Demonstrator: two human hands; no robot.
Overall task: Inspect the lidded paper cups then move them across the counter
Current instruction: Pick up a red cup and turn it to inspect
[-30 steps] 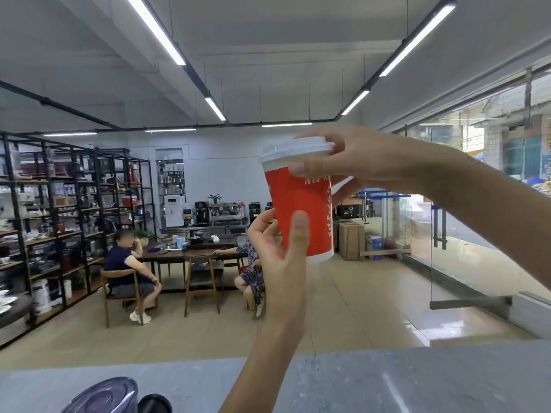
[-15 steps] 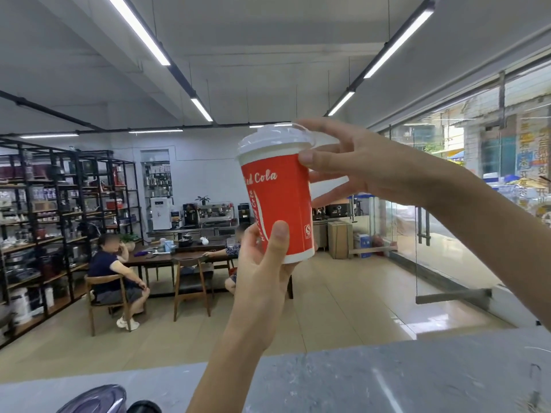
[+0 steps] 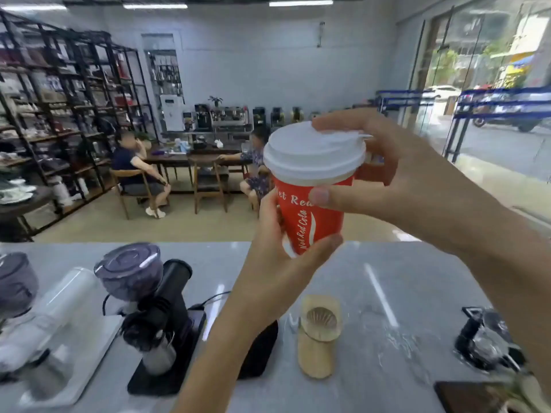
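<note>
A red paper cup [image 3: 313,222] with white lettering and a white plastic lid [image 3: 313,153] is held up above the grey counter [image 3: 387,293], tilted slightly toward me. My left hand [image 3: 277,263] wraps the cup's lower part from below and the left, thumb across its base. My right hand [image 3: 396,177] comes in from the right, its fingers on the lid's far rim and its thumb on the cup's side just under the lid. No other lidded cup is in view.
On the counter stand a black coffee grinder [image 3: 149,317], a white grinder [image 3: 44,323] at the left, a wooden holder [image 3: 319,338] below the cup, and a black kettle-like item [image 3: 489,344] at the right. Beyond are seated people, tables and shelves.
The view has tipped down, so the counter and its machines now show. The cup has come lower and tilted toward me, showing the lid's top. Both hands keep their hold.
</note>
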